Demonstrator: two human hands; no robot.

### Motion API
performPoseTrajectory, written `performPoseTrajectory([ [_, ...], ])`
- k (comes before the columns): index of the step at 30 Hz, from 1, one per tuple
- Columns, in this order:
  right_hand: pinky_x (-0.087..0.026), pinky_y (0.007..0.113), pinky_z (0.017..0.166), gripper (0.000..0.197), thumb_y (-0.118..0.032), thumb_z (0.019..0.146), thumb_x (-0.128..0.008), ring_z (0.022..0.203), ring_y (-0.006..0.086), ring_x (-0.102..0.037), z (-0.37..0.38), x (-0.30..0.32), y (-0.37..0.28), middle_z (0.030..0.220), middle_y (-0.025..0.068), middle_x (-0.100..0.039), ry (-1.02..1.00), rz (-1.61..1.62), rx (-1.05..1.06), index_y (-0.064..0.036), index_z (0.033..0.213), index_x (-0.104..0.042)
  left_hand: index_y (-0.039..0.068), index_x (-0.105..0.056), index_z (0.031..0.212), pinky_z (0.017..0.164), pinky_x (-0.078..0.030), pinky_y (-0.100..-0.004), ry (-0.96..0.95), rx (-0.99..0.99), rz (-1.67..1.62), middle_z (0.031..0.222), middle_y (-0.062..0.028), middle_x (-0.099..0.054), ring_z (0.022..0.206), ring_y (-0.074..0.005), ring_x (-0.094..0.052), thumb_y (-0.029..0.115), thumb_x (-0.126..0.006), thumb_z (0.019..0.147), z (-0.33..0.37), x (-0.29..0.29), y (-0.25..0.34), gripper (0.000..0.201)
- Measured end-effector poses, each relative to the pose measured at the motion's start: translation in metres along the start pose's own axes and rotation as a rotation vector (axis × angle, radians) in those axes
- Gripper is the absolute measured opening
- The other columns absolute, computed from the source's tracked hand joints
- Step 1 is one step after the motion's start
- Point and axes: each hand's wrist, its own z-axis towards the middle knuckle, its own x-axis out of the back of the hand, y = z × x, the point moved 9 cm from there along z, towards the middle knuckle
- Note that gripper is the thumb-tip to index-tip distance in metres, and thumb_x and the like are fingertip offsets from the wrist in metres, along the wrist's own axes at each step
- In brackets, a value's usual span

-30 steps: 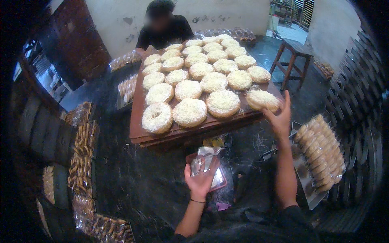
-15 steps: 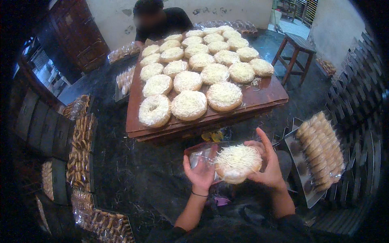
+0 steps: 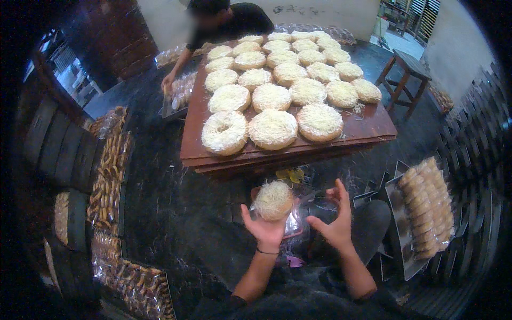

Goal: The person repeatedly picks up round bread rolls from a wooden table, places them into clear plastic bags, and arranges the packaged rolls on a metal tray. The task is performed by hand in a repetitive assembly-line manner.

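My left hand (image 3: 265, 230) is palm up, and a round donut (image 3: 273, 201) covered in shredded cheese rests on its fingers, tilted a little. Apart from the donut, my right hand (image 3: 333, 221) is raised with thumb and fingers spread. Near its fingers and in my lap lies clear plastic (image 3: 312, 210); whether the fingers touch it I cannot tell. Beneath the left hand part of a reddish-rimmed tray (image 3: 295, 233) shows. Ahead, a brown wooden board (image 3: 362, 125) carries rows of cheese-topped donuts (image 3: 273, 129).
Across the board a person (image 3: 224, 26) in black reaches down to bagged bread (image 3: 184, 88) on the left. Bagged bread rolls (image 3: 426, 208) sit on a metal tray at right. Trays of bagged pastries (image 3: 109, 186) line the left. A wooden stool (image 3: 408, 66) stands at the far right.
The donut has passed from between both hands onto my left palm. My right hand has let go and moved away. The other person's arm now reaches down to the left. The view has shifted.
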Motion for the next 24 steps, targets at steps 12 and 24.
performPoseTrajectory([
  [12,-0.045,0.035,0.066,0.017,-0.014,0.07,-0.065,0.076,0.0292,-0.056,0.029,-0.079,-0.075,0.081,0.0107,-0.056,-0.444,-0.262,0.534,-0.0045,0.084,-0.063,0.012,-0.047,0.123,0.1,-0.033,-0.0419,0.195,0.088,0.167,0.124,-0.0069,-0.049,0.115,-0.0253,-0.045,0.063,-0.042,0.081,-0.012,0.019,-0.007,0.066],
  [24,-0.05,0.038,0.051,0.022,-0.018,0.077,-0.062,0.06,0.0281,-0.061,-0.03,-0.057,-0.084,0.08,0.0087,-0.055,-0.636,-0.325,0.423,-0.0073,0.095,-0.058,0.007,-0.03,0.136,0.099,-0.023,-0.0638,-0.114,0.13,0.183,0.138,-0.0144,-0.034,0.125,-0.0329,-0.035,0.059,-0.043,0.081,-0.008,-0.038,-0.019,0.077],
])
